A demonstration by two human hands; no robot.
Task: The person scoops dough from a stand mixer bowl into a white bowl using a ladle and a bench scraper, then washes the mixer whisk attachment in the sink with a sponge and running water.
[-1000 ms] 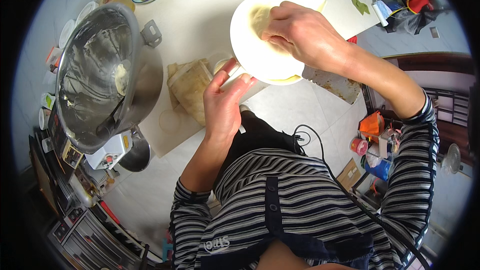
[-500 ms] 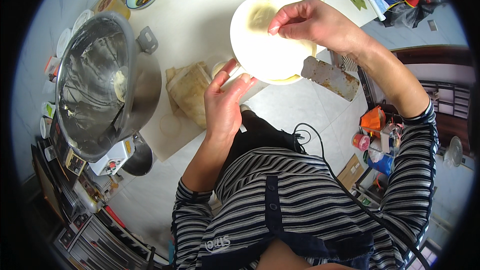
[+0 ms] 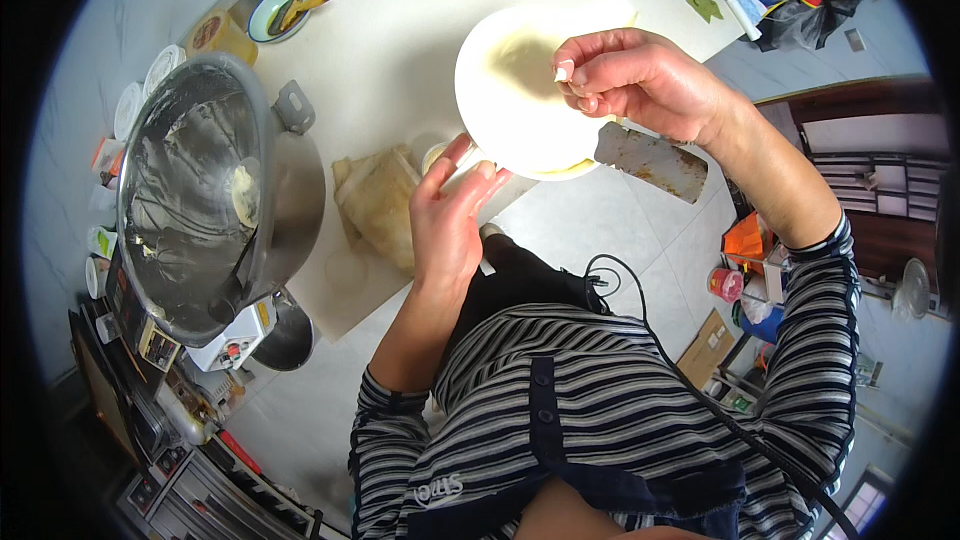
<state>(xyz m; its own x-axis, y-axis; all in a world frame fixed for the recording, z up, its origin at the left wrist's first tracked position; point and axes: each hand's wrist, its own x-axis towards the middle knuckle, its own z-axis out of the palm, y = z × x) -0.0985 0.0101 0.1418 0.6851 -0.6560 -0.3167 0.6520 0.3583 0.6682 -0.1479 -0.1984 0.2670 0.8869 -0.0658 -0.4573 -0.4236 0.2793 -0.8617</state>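
Observation:
A round, pale, dish-like thing (image 3: 520,90) glares so white that its inside is hard to make out. My left hand (image 3: 448,220) grips its lower left rim between thumb and fingers. Above its right side is my right hand (image 3: 640,85), fingertips pinched together with a small white bit (image 3: 563,73) between them. A rusty-stained metal plate (image 3: 655,162), like a scraper blade, lies at the table edge beneath my right wrist. Left of my left hand, a yellowish folded cloth (image 3: 378,208) rests on the table.
On the left stands a large steel mixing bowl (image 3: 285,210), its inside smeared with cream. Behind it are a bowl (image 3: 262,20) with a yellow-handled utensil and several tubs. A green leaf-shaped piece (image 3: 700,3) lies far right. A black cable (image 3: 645,310) hangs before me.
My right hand has turned and lowered slightly, and a white bit now shows at its fingertips. My left hand stays at the rim. The view has shifted a little.

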